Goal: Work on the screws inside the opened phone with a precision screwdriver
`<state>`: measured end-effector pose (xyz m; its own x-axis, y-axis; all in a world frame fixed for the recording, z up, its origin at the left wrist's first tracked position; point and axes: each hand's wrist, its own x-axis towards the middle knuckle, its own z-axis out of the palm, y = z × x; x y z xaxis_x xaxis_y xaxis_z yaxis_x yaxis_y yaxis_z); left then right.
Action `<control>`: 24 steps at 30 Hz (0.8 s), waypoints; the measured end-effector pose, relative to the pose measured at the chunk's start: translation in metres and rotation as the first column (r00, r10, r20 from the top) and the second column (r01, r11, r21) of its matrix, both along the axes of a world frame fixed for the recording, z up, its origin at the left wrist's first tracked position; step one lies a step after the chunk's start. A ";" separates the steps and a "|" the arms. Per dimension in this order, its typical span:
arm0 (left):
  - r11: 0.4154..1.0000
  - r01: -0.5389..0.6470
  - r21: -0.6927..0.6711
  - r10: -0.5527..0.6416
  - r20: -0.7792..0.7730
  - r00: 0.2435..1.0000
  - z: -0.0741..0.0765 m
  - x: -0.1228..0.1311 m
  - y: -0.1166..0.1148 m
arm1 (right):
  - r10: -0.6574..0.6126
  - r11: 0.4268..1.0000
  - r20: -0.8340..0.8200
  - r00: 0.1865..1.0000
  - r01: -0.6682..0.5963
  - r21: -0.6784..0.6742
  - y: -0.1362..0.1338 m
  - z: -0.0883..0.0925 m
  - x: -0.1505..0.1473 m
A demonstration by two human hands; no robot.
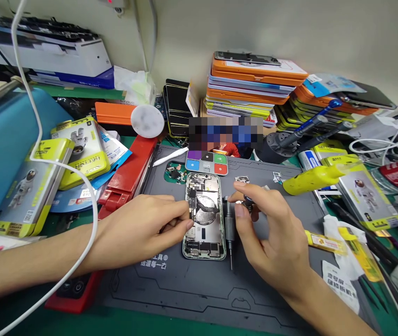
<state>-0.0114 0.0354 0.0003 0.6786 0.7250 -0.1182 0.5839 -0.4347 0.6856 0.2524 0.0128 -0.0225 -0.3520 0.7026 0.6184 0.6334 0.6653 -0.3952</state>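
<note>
An opened phone [204,238] lies on the grey mat, its inner parts and a round silver coil area showing. My left hand [157,221] reaches over its left edge, thumb and fingertips pinched together; anything between them is hidden. Right of the phone, my right hand [272,224] has thumb and fingers closed around a small dark tool [247,202], mostly hidden by the fingers. Between phone and right hand, a grey screwdriver [230,228] lies on the mat, tip toward me. Above the phone sits a multicoloured magnetic tray [206,164].
Grey mat [185,298] on a green bench. Red tool [127,175] and yellow battery boxes [31,186] stand left. A white cable [95,219] crosses my left forearm. Yellow bottle [309,179] and black tool holder [276,147] are right; stacked orange boxes [251,74] behind.
</note>
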 end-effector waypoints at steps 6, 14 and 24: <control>1.000 0.006 -0.011 -0.006 -0.008 1.000 -0.001 0.001 0.001 | 0.001 1.000 0.001 1.000 -0.001 0.002 -0.001 0.002 0.002; 1.000 0.007 -0.008 -0.007 -0.006 1.000 0.001 0.000 -0.001 | 0.010 1.000 0.010 1.000 -0.010 0.004 -0.001 0.002 0.001; 1.000 -0.003 -0.023 0.004 0.014 1.000 0.002 0.000 0.000 | 0.010 1.000 0.005 1.000 -0.010 0.004 -0.002 0.002 0.002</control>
<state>-0.0116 0.0352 0.0025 0.6776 0.7246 -0.1257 0.5758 -0.4165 0.7035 0.2546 0.0106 -0.0204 -0.3627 0.6965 0.6191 0.6285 0.6734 -0.3894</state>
